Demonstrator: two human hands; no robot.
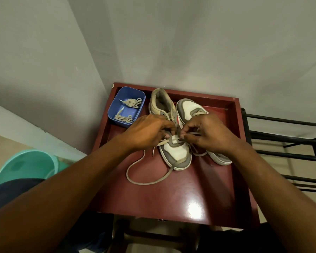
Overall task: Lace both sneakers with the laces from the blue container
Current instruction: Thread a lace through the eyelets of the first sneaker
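Two grey-and-white sneakers lie side by side on a dark red table. The left sneaker points its toe toward me; the right sneaker points away. A beige lace runs through the left sneaker's lowest eyelets and loops loosely over the table in front of the toe. My left hand pinches one part of this lace at the eyelets. My right hand pinches the other end beside it. A blue container at the table's back left holds two bundled beige laces.
The table has a raised rim and stands in a corner of grey walls. A teal bucket sits on the floor to the left. A black metal rack stands close on the right.
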